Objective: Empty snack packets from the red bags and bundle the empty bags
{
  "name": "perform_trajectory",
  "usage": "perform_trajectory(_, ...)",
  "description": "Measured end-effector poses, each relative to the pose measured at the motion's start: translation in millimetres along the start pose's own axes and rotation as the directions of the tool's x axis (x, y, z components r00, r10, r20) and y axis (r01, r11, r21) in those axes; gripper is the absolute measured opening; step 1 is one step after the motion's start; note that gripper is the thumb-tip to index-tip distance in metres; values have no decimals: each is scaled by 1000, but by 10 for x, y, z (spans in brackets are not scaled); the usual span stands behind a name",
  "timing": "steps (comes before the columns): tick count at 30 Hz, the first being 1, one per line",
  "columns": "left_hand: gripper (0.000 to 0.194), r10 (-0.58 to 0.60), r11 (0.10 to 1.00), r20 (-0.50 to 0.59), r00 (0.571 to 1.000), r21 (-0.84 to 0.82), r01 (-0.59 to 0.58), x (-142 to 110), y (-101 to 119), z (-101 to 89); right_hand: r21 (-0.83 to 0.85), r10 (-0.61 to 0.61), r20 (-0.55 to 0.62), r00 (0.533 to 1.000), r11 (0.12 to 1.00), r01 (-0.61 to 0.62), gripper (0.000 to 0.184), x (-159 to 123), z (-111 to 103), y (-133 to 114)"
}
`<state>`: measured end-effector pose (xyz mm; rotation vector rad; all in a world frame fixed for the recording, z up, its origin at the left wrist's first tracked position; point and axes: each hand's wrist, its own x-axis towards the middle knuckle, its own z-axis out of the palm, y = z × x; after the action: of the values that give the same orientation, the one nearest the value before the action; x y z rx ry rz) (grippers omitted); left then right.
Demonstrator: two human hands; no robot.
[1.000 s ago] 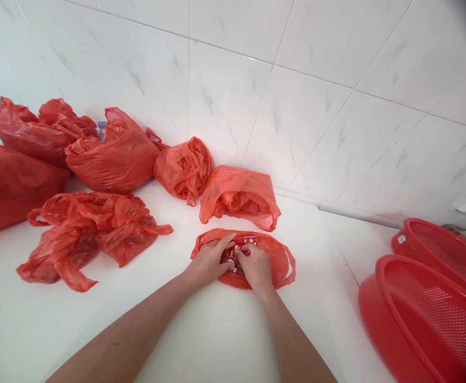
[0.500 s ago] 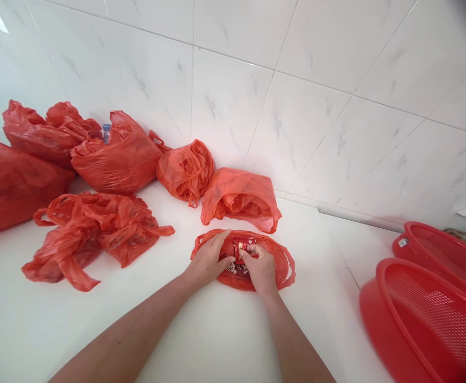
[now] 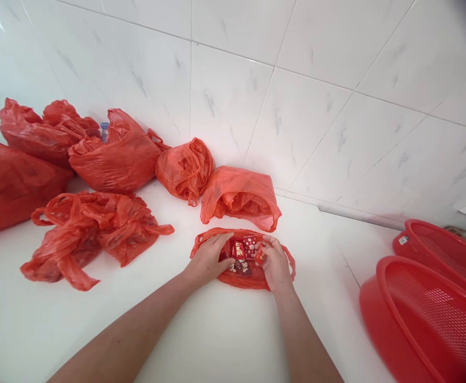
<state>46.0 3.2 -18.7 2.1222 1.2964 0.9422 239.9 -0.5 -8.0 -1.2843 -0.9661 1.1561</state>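
A red plastic bag [image 3: 233,284] lies with its mouth spread open on the white table in front of me. Inside it are small red packets [image 3: 239,249] with pale lettering, a dotted one [image 3: 249,246], and dark packaging [image 3: 240,267] with white patterns. My left hand [image 3: 208,260] rests over the bag's left side, thumb and fingers apart, with nothing visible in its grasp. Over the right side, the fingers of my right hand [image 3: 276,264] pinch a small red packet [image 3: 260,255] with gold marks.
Behind the open bag sits another red bag [image 3: 243,191], with a rounded one [image 3: 185,173] beside it. Fuller bags [image 3: 115,159] line the wall, and a crumpled bag [image 3: 97,229] lies at left. Two red baskets [image 3: 390,314] stand at the right edge.
My right hand has shifted right from the middle of the bag, with a small red packet between its fingers. The lettered packets are now more exposed. My left hand stays nearly in place.
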Motion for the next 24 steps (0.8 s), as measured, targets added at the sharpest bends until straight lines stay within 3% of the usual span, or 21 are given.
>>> perform_trajectory(7, 72, 73, 994, 33, 997, 84, -75, -1, 37, -16, -110, -132, 8, 991, 985, 132, 38, -11, -24, -2)
perform_trajectory(17, 71, 49, 994, 90, 995, 96, -57, -3, 17, -11, -328, -217, 69, 974, 917, 227, 31, -19, -70, -28)
perform_trajectory(24, 59, 80, 994, 41, 996, 71, -82, 6, -9, 12, -599, -259, 97, 961, 756, 264, 36, -53, -56, -33)
